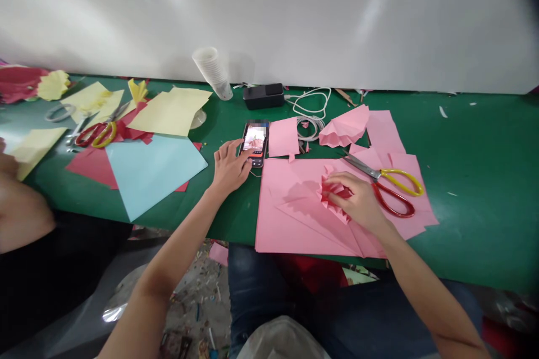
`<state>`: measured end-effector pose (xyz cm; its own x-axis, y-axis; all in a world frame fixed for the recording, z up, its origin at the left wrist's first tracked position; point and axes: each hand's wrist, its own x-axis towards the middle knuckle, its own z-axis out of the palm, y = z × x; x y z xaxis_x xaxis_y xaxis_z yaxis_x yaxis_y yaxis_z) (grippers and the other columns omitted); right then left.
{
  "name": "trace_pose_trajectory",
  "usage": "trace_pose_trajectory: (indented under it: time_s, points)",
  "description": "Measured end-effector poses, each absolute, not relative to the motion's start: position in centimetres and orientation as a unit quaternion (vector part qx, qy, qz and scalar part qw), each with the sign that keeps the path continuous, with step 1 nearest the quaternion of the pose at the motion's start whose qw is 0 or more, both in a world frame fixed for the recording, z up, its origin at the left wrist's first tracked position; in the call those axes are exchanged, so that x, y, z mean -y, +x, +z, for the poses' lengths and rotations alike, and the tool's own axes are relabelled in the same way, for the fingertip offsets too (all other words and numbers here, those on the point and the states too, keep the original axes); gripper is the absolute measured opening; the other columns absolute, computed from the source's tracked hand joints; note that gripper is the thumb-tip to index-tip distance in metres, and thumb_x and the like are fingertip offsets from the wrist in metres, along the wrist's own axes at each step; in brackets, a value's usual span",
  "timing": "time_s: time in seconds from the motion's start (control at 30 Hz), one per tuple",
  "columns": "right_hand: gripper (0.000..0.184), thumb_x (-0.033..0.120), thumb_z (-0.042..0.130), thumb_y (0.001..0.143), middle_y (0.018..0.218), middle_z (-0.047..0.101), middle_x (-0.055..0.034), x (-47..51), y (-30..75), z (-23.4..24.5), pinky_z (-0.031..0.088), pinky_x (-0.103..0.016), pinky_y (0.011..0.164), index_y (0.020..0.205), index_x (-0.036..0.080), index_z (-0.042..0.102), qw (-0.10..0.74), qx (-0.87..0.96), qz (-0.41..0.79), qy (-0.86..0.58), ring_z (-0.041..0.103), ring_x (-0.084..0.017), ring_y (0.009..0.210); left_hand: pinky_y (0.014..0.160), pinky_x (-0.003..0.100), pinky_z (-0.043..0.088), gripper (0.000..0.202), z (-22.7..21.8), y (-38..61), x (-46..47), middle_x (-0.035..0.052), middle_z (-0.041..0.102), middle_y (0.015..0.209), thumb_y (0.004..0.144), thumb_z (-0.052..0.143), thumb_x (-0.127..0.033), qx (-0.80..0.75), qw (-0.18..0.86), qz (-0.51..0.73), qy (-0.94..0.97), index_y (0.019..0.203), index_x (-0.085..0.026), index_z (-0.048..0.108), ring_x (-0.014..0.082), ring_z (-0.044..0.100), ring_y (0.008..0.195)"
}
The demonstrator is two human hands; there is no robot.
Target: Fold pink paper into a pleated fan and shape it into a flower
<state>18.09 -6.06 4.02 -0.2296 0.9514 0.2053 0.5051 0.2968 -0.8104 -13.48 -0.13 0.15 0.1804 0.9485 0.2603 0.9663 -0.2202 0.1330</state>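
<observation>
My left hand (pixel 231 167) rests at the left edge of a smartphone (pixel 255 143), its fingers stretched out and a digit touching the lit screen. The phone lies on the green table. My right hand (pixel 352 196) is closed on a folded pink paper piece (pixel 326 193) with pleated, zigzag edges; part of it is hidden by the fingers. Beneath it spreads a stack of pink paper sheets (pixel 286 230). Just right of that hand, scissors (pixel 374 173) with one yellow and one red handle lie on the pink paper. A pleated pink paper fan (pixel 345 126) sits behind.
A leaning stack of white paper cups (pixel 213 73), a black box-shaped device (pixel 264 96) and a coiled white cable (pixel 311 123) stand at the back. Left are a light blue sheet (pixel 155 171), yellow sheets (pixel 170 112) and other scissors (pixel 101 129). Another person's arm (pixel 21 213) is far left.
</observation>
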Motion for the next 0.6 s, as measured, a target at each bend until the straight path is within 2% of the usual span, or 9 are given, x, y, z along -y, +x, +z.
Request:
trace_pose_trajectory:
  time_s: [0.3, 0.6]
  points:
    - [0.010, 0.025, 0.067, 0.079, 0.099, 0.071, -0.0046, 6.1, 18.1, 4.2, 0.054, -0.039, 0.088, 0.089, 0.024, 0.068, 0.358, 0.717, 0.314, -0.509, 0.067, -0.023, 0.096, 0.097, 0.048, 0.033, 0.040, 0.0, -13.8, 0.0, 0.0099, 0.044, 0.138, 0.089, 0.041, -0.031, 0.628, 0.036, -0.158, -0.761, 0.124, -0.029, 0.059, 0.0339, 0.037, 0.125]
    - [0.011, 0.026, 0.065, 0.079, 0.099, 0.070, -0.0048, 6.0, 18.2, 3.8, 0.054, -0.039, 0.087, 0.089, 0.024, 0.068, 0.362, 0.721, 0.309, -0.504, 0.067, -0.023, 0.094, 0.094, 0.043, 0.036, 0.038, -0.6, -14.6, -0.7, 0.0104, 0.048, 0.132, 0.088, 0.040, -0.029, 0.674, 0.029, -0.206, -0.709, 0.119, -0.023, 0.061, 0.0304, 0.041, 0.120]
